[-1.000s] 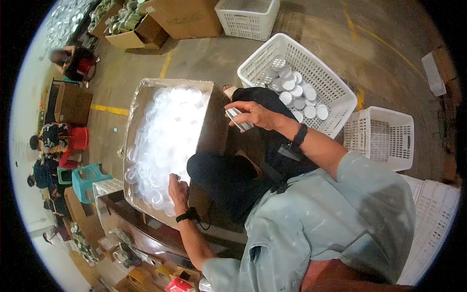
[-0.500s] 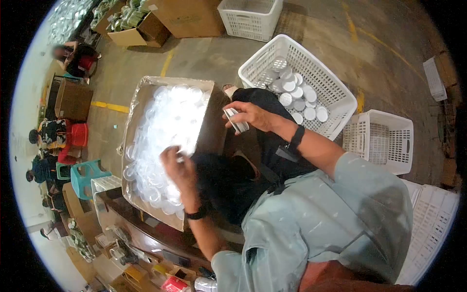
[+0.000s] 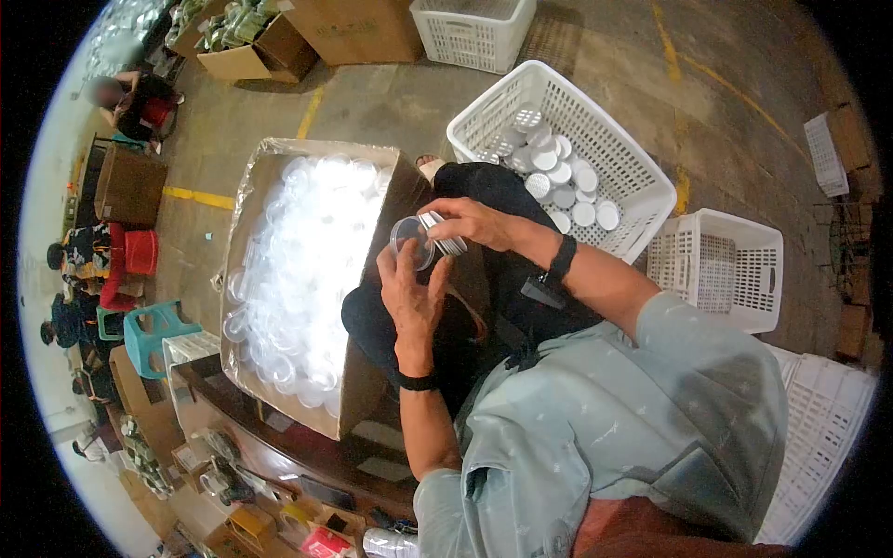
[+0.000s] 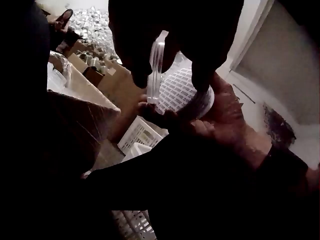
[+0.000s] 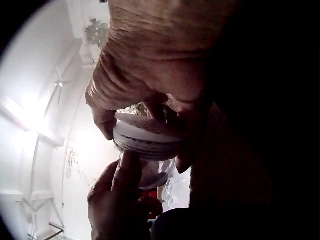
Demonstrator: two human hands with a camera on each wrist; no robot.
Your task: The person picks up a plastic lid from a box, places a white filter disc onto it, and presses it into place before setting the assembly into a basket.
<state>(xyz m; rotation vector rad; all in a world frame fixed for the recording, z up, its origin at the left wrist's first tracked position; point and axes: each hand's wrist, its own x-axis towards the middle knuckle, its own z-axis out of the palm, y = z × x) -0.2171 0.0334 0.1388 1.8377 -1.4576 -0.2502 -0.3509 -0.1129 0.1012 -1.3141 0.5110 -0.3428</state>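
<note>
In the head view the right hand [image 3: 476, 226] grips a short stack of white round discs [image 3: 443, 232] above the lap. Just left of the stack, the left hand [image 3: 412, 296] pinches a clear round lid [image 3: 411, 244] by its edge. The left wrist view shows the clear lid [image 4: 156, 70] edge-on beside a disc with printed rows [image 4: 179, 91]. In the right wrist view the stack [image 5: 147, 137] lies between the right hand's fingers, with the clear lid [image 5: 156, 172] close below it. A cardboard box [image 3: 379, 279] full of clear lids [image 3: 307, 270] stands at the left.
A white basket [image 3: 642, 153] holding several white discs stands beyond the right arm, with another white basket [image 3: 767, 270] beside it. Further off are a white crate [image 3: 470, 42], cartons [image 3: 363, 33], a teal stool [image 3: 153, 337] and several seated people at the far left.
The left hand has come out of the box of clear lids with one lid and moved right, up to the stack. The right hand still holds the discs in nearly the same place.
</note>
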